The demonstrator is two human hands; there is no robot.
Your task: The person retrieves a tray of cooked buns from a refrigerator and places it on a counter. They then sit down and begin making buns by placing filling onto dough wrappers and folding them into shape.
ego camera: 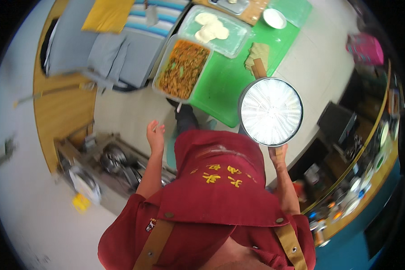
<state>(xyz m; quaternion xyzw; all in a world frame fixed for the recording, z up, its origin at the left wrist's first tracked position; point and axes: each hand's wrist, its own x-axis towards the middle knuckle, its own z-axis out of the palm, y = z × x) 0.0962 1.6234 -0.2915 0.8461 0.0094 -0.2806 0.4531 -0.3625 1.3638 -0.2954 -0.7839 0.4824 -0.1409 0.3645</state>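
Observation:
My right hand [278, 155] grips one wooden handle of a round dark-rimmed pan or steamer [302, 118]. A white woven-looking steamer liner [271, 111] covers the pan's inside, bright with glare. The pan's other wooden handle [260, 68] points away over the green table. Out to the left, my left hand [156, 135] is raised with fingers apart and holds nothing. Ahead of it stands a clear plastic tub of chopped reddish-brown filling [184, 69]. Behind that is a flour-dusted tray [236, 47] with several flattened dough rounds [211, 28].
A green table [219, 87] bears stacked tan sheets [258, 55] and a bowl of white powder [274, 18]. A grey sofa [135, 57] adjoins it on the left. A low wooden shelf with metal pots [114, 158] stands at left, a cluttered counter [361, 199] at right.

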